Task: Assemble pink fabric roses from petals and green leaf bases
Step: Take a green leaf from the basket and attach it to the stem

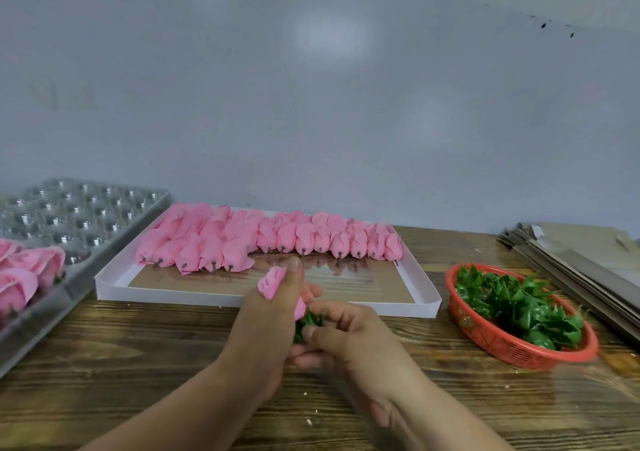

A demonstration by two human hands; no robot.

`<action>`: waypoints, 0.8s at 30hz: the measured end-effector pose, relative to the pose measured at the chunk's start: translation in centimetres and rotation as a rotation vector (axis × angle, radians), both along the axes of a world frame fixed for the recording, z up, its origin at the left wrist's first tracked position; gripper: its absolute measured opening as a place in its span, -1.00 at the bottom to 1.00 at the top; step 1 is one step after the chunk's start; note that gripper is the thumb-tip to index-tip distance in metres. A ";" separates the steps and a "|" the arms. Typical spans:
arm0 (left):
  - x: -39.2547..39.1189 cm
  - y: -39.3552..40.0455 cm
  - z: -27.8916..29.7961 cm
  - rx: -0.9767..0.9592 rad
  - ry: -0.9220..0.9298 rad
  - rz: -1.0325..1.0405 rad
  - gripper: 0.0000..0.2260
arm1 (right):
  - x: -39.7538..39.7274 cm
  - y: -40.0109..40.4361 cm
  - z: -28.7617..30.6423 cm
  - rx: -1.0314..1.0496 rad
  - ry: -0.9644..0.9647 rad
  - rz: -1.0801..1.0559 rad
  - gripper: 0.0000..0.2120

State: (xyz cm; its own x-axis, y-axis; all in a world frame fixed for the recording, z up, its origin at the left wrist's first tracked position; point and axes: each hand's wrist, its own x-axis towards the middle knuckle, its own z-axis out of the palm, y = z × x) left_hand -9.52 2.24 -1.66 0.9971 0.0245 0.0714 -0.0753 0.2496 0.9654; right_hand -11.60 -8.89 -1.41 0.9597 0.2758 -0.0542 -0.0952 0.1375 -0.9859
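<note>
Left hand (273, 315) at lower centre of the frame, fingers (294, 277) curled round a pink fabric rose (272, 284), thumb upright against the bloom; rose head poking out above and left of the thumb, more pink showing just right of the palm. Right hand (346, 333) pressed close against the left, fingertips (313, 333) pinching a green leaf base (306, 322) at the underside of the rose, only slivers of green visible between the two hands. Both forearms reaching in from the bottom edge over a dark wood-grain bench (138, 364).

Just beyond the hands, a shallow white cardboard tray (221, 300) with a brown bottom, holding rows of pink petal buds (270, 239) along its far side, short dark stems pointing toward the near edge. At right of the frame, a red plastic mesh basket (491, 343) heaped with green leaf bases (512, 305), near the tray's right corner but apart from it. Further right, a stack of flattened grey cardboard sheets (571, 256) lying against the edge of the frame. At left, a clear plastic blister tray (90, 215) with round cups, touching the white tray's left corner, several finished pink roses (24, 274) seated in its near cups at the far left edge. Behind everything, a plain pale grey wall (311, 87).
</note>
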 end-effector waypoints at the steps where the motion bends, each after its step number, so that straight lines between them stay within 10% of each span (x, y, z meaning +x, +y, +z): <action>1: -0.2 -0.1 0.0 0.004 -0.005 -0.001 -0.58 | -0.1 0.0 -0.1 0.032 0.012 -0.018 -0.77; 24: -0.1 0.2 -0.6 0.355 -0.285 0.014 -0.35 | -0.7 0.5 0.2 0.153 0.067 -0.070 -0.70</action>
